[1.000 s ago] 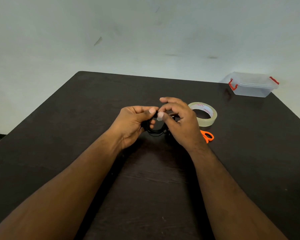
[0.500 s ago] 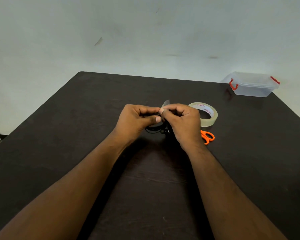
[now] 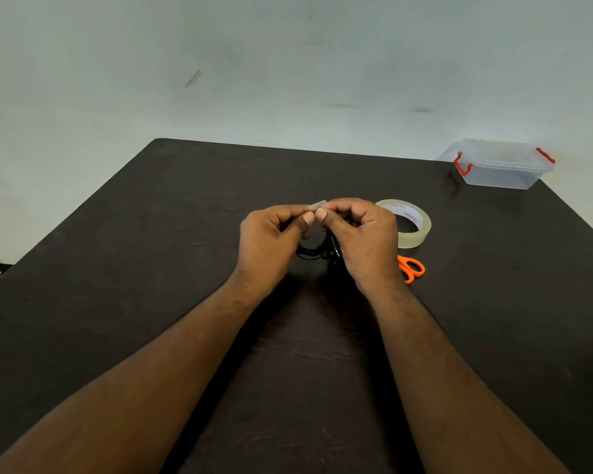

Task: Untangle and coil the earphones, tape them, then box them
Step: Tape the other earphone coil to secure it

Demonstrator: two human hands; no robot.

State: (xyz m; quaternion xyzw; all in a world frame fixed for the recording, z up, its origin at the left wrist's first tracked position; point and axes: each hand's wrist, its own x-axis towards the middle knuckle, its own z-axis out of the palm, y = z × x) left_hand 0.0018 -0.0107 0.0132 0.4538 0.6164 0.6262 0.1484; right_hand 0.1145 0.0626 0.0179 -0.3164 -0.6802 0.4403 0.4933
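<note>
Standing on the dark bench (image 3: 151, 268), the lidded plastic box (image 3: 500, 165) is waiting far right. Both hands are working mid-bench: the left hand (image 3: 271, 237) and right hand (image 3: 363, 237) are pinching 1 tape strip (image 3: 317, 204) over the coiled earphones (image 3: 317, 251), which are probably light, limp and springy, so best gripped across the bundled loops.

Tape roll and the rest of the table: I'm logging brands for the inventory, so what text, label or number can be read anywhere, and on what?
Tape roll: red print repeated round the inner core, seen upside down; it looks like "INOVI", but is too blurred to be sure.
Plastic box: no text visible.
Scissors: no text visible.
Piece of tape pinched by both hands: no print.
</note>
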